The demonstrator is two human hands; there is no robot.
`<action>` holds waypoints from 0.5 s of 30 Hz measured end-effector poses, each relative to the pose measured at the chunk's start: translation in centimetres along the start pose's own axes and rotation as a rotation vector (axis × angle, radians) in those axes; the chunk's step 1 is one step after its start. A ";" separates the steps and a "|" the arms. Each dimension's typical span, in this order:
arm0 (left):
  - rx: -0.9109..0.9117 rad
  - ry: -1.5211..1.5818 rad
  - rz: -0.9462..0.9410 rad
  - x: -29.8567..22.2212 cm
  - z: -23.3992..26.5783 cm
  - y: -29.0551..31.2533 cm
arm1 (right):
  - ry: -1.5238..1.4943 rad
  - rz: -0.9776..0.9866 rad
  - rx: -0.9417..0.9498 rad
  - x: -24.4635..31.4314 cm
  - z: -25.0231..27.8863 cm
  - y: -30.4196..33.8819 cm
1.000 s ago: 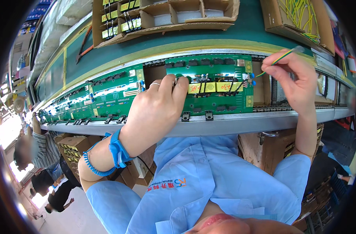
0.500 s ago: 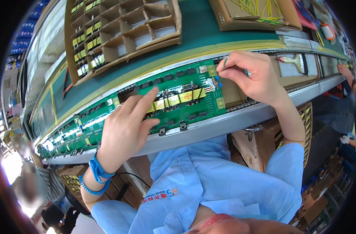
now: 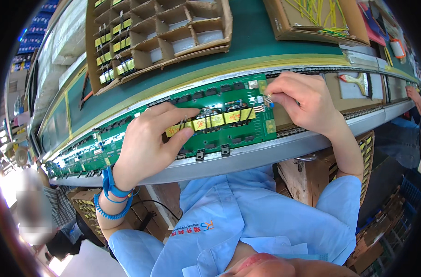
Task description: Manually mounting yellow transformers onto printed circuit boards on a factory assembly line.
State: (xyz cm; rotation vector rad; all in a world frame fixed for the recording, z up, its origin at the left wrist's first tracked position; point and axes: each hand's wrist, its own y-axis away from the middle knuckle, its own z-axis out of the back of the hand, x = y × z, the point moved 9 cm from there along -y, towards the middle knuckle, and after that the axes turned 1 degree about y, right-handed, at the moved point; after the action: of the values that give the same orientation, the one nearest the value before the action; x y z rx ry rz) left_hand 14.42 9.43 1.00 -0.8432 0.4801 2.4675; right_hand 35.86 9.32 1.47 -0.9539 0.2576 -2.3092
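A long green circuit board (image 3: 219, 137) lies on the rail in front of me. Along its middle runs a row of yellow-wrapped transformers (image 3: 210, 121) with dark bands. My left hand (image 3: 148, 134) rests over the board, index finger and thumb apart on either side of the leftmost transformer. At the board's right end, my right hand (image 3: 305, 101) pinches a short green wire, mostly hidden by the fingertips. Beside that pinch are a small blue component and bare metal pins (image 3: 261, 109).
Beyond the rail stand a divided cardboard box (image 3: 159, 46) partly filled with yellow transformers and a carton (image 3: 284, 30) of yellow-green wires. A brush (image 3: 356, 82) lies to the right. Further boards (image 3: 76, 154) continue left. Another person's hand (image 3: 412, 93) is at the far right.
My left hand's index finger and thumb have shifted right onto the transformer row. The right fingertips have come down closer to the board's end, and the green loop is now hidden. The view has shifted slightly.
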 end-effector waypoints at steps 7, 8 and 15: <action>0.117 -0.028 0.040 0.2 -0.5 -0.6 | 0.057 0.054 0.056 0.7 -0.7 -0.1; 0.114 -0.056 0.039 0.2 -0.5 -0.5 | 0.057 0.061 0.056 0.9 -0.7 -0.2; 0.067 -0.007 0.018 0.5 -0.2 0.5 | 0.168 0.011 0.058 2.4 0.4 -0.5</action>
State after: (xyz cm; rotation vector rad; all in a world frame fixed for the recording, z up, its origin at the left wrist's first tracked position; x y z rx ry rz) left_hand 13.90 9.12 0.59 -0.8063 0.5672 2.4550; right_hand 34.64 8.25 3.28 -0.7283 0.2626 -2.3760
